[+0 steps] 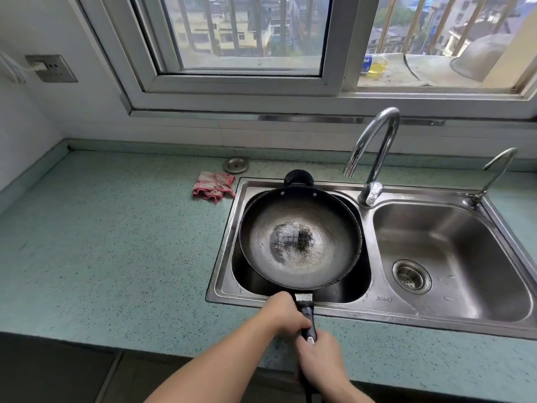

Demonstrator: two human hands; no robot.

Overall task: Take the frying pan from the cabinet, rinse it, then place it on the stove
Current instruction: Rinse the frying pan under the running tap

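**Pan held over left sink basin, both hands on handle**

Both forearms come in from bottom of frame. Right hand (321,360) sits nearest the camera, fingers wrapped closed around the rear end of the black handle (308,321); light-coloured tip of the handle shows just by the thumb. Left hand (283,314) is further fwd on the same handle, fingers curled shut around it, close to where it joins the pan. Hands nearly touch each other.

Frying pan (300,237) is wok-shaped, dark rim, worn grey inside w/ a scuffed, speckled patch at the bottom. It lies over the left basin of the double steel sink (377,303), covering most of that basin; a small black helper handle (298,178) on the far side reaches over the sink's back rim. Can't tell if pan rests on the basin or is held just above it. Inside looks dry; no water visible from the tap.

Tall curved faucet (374,152) stands behind the divider, spout end pointing down to the right of the pan's far edge. Smaller 2nd tap (494,173) at far right corner. Right basin has a strainer drain (412,276).

On the speckled green countertop (116,242): a crumpled red-and-white cloth (214,186) left of the sink, and a small round metal lid (236,165) just behind it, near the wall. Wall socket (51,68) w/ a white plug at upper left. Window (247,39) above the counter.
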